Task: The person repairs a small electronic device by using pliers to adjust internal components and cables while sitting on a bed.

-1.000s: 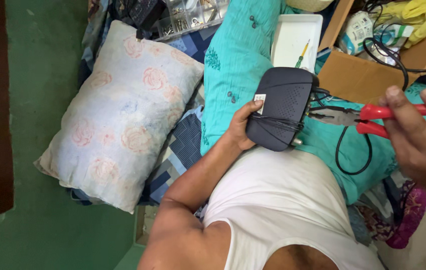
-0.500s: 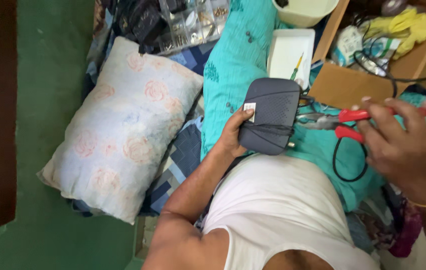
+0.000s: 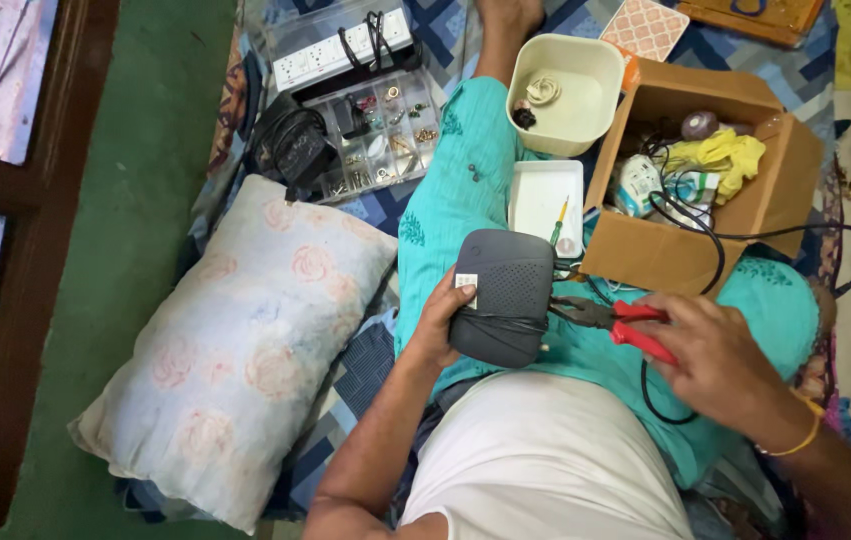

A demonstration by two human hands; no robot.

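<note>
On the lap, the left hand (image 3: 437, 325) has its fingers wrapped round a dark grey rounded plastic box (image 3: 501, 297). The right hand (image 3: 720, 362) grips red-handled metal pliers (image 3: 613, 318), their nose touching the box's side, near an open cardboard carton (image 3: 660, 250).

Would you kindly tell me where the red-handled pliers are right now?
In the head view, the red-handled pliers are in the right hand, right of centre, jaws toward the grey device.
</note>
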